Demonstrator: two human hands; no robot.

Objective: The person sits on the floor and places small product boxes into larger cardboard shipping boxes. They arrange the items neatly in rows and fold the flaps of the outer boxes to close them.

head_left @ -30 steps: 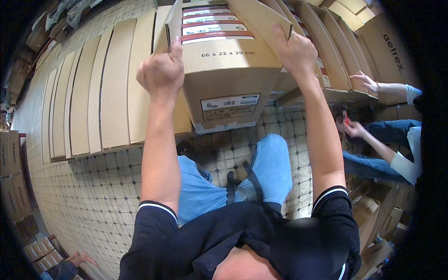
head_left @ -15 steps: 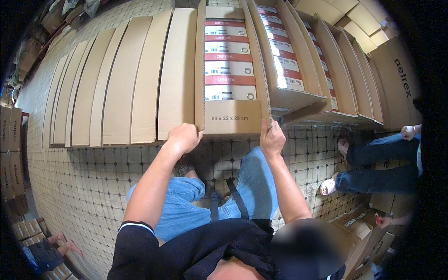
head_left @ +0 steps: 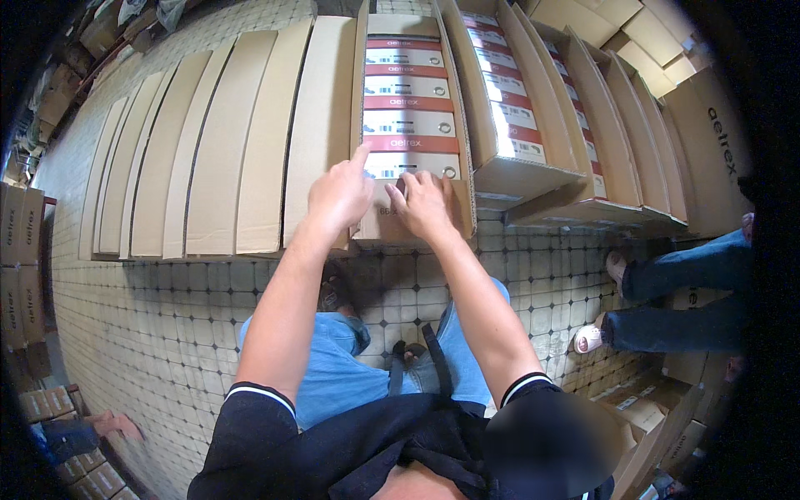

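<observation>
In front of me is an open cardboard carton (head_left: 371, 228) holding a row of white shoe boxes (head_left: 408, 124) with red bands. My left hand (head_left: 340, 192) is at the carton's near left edge; its index finger stretches forward along the side flap by the nearest shoe box, and its other fingers are partly hidden. My right hand (head_left: 427, 202) rests over the carton's near end flap, fingers bent and apart, fingertips at the nearest box's lower edge. Neither hand visibly holds anything.
Several closed cartons (head_left: 225, 142) stand in a row to the left. Open cartons (head_left: 533, 179) with shoe boxes line the right. Another person's jeans-clad legs (head_left: 679, 329) are at the right, on the tiled floor (head_left: 550, 287). More cartons (head_left: 21, 275) are stacked far left.
Both hands have left the carton's near side-flap corners and moved forward. The right hand has also swung inward to the left, onto the end flap.
</observation>
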